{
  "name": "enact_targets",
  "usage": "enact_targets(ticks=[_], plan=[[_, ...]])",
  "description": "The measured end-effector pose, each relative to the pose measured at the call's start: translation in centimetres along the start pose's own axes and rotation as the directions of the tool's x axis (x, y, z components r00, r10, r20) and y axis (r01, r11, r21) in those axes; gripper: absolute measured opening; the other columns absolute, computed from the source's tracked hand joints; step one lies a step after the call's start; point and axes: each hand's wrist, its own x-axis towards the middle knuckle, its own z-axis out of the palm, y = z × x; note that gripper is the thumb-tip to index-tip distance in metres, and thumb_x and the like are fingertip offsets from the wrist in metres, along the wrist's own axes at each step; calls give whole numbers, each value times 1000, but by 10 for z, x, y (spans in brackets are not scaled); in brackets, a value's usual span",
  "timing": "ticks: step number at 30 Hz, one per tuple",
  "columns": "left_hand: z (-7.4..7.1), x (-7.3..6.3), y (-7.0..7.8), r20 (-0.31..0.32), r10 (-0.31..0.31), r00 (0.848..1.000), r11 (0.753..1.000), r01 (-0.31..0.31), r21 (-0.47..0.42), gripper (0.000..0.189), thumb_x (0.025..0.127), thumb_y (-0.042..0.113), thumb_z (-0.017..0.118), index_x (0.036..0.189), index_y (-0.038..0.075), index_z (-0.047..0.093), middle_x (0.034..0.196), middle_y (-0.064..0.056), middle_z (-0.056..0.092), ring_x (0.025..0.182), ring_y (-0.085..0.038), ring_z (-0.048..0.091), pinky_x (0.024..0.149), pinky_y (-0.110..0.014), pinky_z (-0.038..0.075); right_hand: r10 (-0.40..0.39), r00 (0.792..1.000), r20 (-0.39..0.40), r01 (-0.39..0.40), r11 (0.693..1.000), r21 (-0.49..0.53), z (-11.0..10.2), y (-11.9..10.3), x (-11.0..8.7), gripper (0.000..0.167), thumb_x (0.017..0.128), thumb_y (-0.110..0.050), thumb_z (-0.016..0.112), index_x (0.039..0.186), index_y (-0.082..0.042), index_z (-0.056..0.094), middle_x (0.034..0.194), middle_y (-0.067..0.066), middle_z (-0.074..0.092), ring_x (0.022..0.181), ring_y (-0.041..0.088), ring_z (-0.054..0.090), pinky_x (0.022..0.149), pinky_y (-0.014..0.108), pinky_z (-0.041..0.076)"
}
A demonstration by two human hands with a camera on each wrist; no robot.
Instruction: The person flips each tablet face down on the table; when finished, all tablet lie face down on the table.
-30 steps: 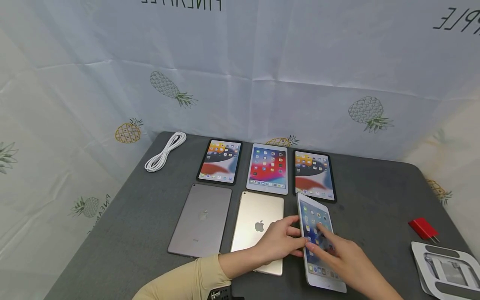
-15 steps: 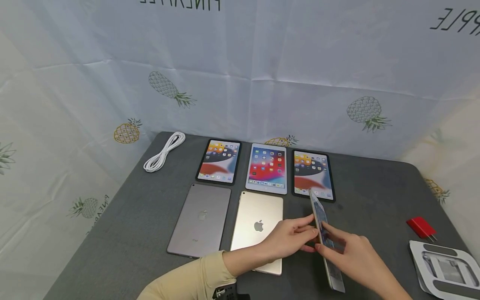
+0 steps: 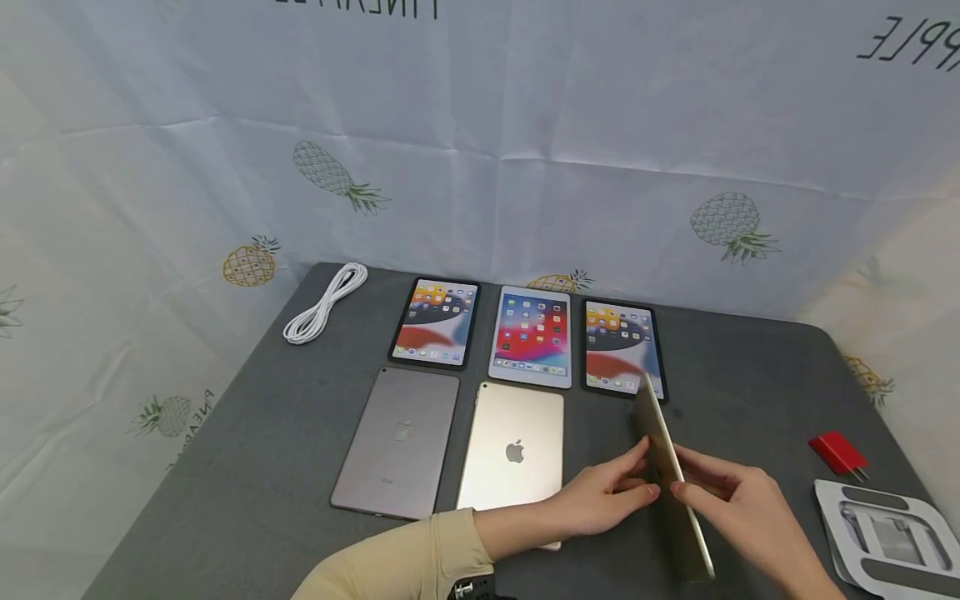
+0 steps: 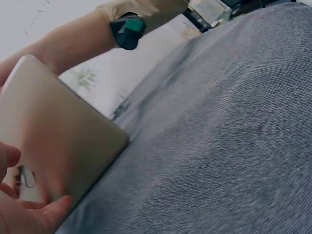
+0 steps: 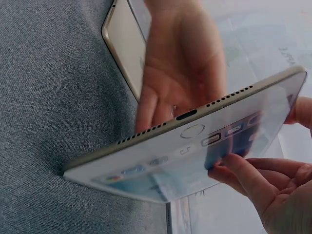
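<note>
A white-fronted, gold-backed tablet (image 3: 675, 508) stands on its long edge on the table, its screen facing right. My left hand (image 3: 600, 496) is on its back side, with fingertips (image 4: 61, 204) at the gold back below a blurred reflection. From the screen side my right hand (image 3: 750, 500) holds it, the thumb at the upper edge and the fingers against the screen. In the right wrist view, the tablet's bottom edge with port and speaker holes faces the camera. A second gold tablet (image 3: 517, 425) lies face down, partly under my left forearm.
Behind lie three tablets face up: a black-framed one (image 3: 435, 323), a white one (image 3: 531, 337) and another black-framed one (image 3: 622, 346). A grey tablet (image 3: 397, 442) lies face down at left. A coiled white cable (image 3: 324, 304), a red plug (image 3: 838, 452) and a silver stand (image 3: 885, 537) flank them.
The tablet, earlier tilted with its screen toward the camera, has turned upright and past, so its gold back now faces left. Both hands have moved right with it.
</note>
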Motion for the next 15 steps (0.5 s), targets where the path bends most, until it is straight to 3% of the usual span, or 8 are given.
enact_targets(ticks=[3, 7, 11, 15], plan=[[3, 1, -4, 6, -30, 1000, 1000, 30, 2, 63, 98, 26, 60, 154, 25, 31, 146, 3, 46, 118, -2, 53, 89, -14, 44, 20, 1000, -10, -20, 999, 34, -2, 3, 0, 57, 96, -29, 64, 141, 2, 48, 129, 24, 59, 96, 22, 69, 73, 34, 58], [3, 1, -9, -29, -25, 999, 999, 25, 22, 63, 97, 26, 62, 153, 23, 33, 150, 4, 41, 124, -4, 49, 91, -16, 45, -5, 999, -34, 9, 991, 130, -3, 12, 2, 52, 98, -21, 60, 140, 7, 47, 125, 23, 61, 91, 10, 68, 70, 30, 58], [-2, 1, -12, -48, 13, 999, 992, -7, 127, 65, 96, 29, 62, 153, 20, 32, 155, -2, 32, 133, -10, 40, 98, -21, 44, 7, 999, -38, 4, 957, 291, -3, 22, 5, 51, 99, -12, 55, 139, 15, 40, 116, 5, 67, 86, 6, 67, 68, 32, 58], [-9, -1, -14, -23, 29, 999, 962, -22, 271, 70, 94, 35, 63, 155, 22, 29, 159, -8, 22, 141, -21, 29, 107, -35, 38, 96, 995, 7, -92, 918, 386, -4, 29, 9, 58, 101, -17, 53, 144, 15, 31, 119, 3, 65, 87, 8, 67, 70, 37, 59]])
